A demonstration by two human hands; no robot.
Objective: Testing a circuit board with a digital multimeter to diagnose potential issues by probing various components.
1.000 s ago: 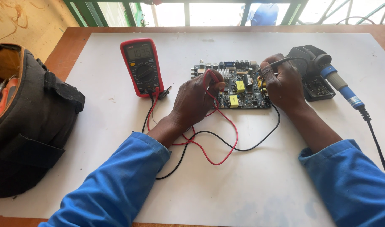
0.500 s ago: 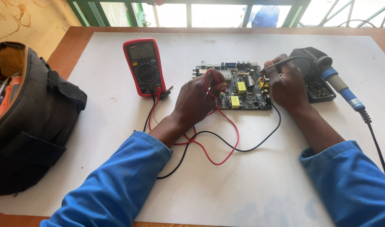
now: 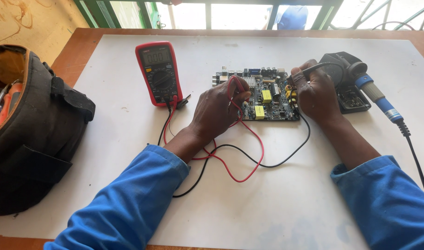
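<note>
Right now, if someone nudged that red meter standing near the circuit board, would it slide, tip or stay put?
The red multimeter lies flat on its broad back on the white sheet, so it would probably slide, not tip. Its casing looks rubbery, so likely grippy. The red lead and black lead plugged into it look floppy and might tug it.

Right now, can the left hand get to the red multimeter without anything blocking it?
Probably yes. The left hand holds the red probe on the circuit board; only bare white sheet lies between it and the multimeter.
</note>
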